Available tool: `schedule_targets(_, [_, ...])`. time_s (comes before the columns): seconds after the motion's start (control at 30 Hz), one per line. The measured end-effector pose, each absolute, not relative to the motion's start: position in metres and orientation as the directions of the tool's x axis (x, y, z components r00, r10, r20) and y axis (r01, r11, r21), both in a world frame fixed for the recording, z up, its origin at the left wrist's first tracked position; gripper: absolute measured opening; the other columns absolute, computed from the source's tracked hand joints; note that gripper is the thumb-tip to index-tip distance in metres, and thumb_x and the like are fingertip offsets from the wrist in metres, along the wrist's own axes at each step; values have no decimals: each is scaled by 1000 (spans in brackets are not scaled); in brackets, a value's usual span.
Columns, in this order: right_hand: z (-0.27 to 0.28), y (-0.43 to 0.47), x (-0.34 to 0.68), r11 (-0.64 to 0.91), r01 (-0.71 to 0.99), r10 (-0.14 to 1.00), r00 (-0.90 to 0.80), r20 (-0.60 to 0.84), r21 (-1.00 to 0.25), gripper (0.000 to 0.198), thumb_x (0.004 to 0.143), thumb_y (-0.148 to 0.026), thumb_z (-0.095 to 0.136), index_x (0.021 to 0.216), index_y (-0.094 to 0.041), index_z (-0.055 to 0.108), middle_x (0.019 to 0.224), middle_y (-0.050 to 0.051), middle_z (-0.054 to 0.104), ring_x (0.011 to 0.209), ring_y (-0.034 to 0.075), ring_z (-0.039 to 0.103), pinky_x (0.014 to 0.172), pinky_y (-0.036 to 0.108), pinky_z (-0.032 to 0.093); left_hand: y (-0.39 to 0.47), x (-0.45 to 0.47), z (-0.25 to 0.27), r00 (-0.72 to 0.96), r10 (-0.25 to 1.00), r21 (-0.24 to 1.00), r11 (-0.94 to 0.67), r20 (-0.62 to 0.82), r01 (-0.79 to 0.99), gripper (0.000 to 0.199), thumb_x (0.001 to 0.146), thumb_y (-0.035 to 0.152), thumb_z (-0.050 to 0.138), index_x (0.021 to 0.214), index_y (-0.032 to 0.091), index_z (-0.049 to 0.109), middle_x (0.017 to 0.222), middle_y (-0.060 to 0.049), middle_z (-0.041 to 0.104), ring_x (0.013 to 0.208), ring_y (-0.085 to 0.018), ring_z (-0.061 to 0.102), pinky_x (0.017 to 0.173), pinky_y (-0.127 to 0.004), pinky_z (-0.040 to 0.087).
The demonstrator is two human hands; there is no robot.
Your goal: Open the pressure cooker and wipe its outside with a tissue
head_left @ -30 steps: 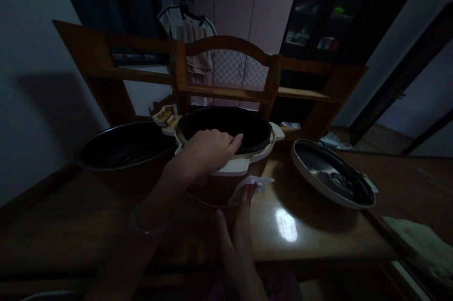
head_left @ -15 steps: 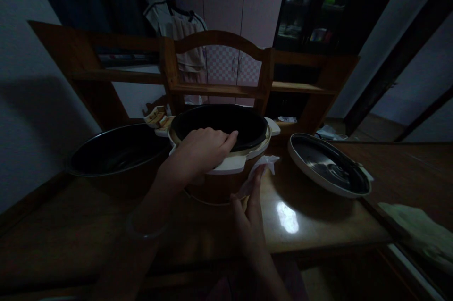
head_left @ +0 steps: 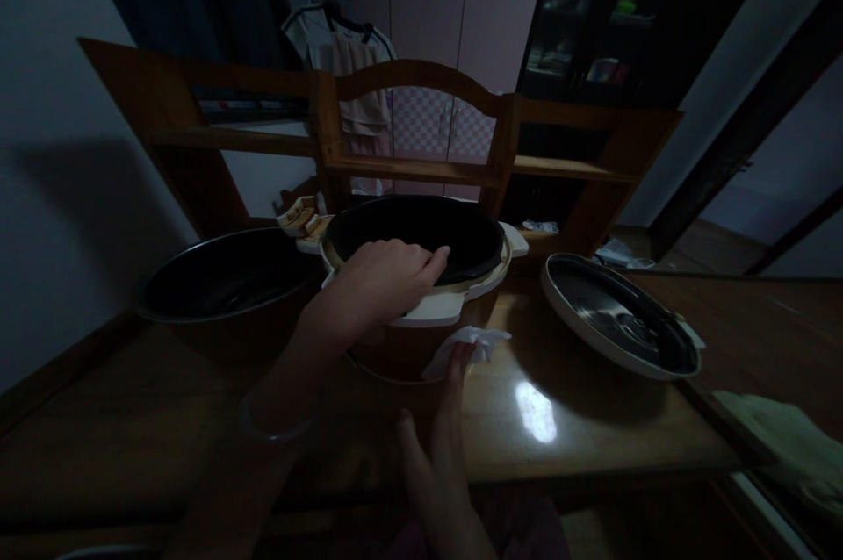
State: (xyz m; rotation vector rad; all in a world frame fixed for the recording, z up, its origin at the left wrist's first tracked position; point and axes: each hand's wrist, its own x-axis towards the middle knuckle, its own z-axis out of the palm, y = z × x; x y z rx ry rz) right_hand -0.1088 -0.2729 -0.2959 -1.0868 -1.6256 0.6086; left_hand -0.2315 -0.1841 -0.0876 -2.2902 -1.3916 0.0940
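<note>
The electric cooker (head_left: 395, 351) stands upright in front of me, its lid off and its dark interior showing. My left hand (head_left: 393, 275) is closed over its near rim beside the white front handle (head_left: 435, 307), thumb lying toward the opening; its fingertips are hidden. Low on the cooker's right side, my right hand (head_left: 440, 455) presses a crumpled white tissue (head_left: 486, 341) against the outer wall with its fingers. The right thumb sticks out apart from the tissue. Dim light hides detail on the cooker's front.
A wide black pot (head_left: 217, 314) stands left of the cooker. On the right, a round lid (head_left: 619, 319) lies inside up on the wooden table (head_left: 500, 437). Behind rises a wooden shelf frame (head_left: 421, 167) with a small wooden ornament (head_left: 303, 218). Pale cloth (head_left: 783, 437) lies far right.
My right hand has moved down and slightly left with the tissue, its thumb spreading away from the fingers. My left hand stays on the rim. The view has shifted slightly.
</note>
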Motion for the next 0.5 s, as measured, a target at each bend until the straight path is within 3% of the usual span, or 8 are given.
schedule_targets(0.23, [-277,-252,-98,486,344,860,-20,511,-804,83,97,-21,46,162,-33,-4,167,2,-18,153,31,-13,122,65,7,-184,-232,-87,465,868,-390,-374,172,842,48,102,15,27,144,16,50,113,-17,73,93,-32,73,67,-39,53])
schedule_targets(0.4, [-269,-238,-93,485,335,854,19,520,-808,84,95,-18,44,162,-31,-4,167,2,-21,153,31,-13,122,64,9,-186,-231,-84,479,866,-406,-389,145,827,46,100,16,41,145,14,48,114,-18,73,95,-31,73,69,-36,54])
schedule_targets(0.5, [-271,-237,-94,482,361,854,9,520,-798,85,96,-19,43,162,-28,-11,167,5,-19,154,32,-9,122,64,12,-186,-230,-84,476,869,-413,-387,135,824,43,101,17,40,142,14,51,113,-17,73,93,-32,73,68,-37,54])
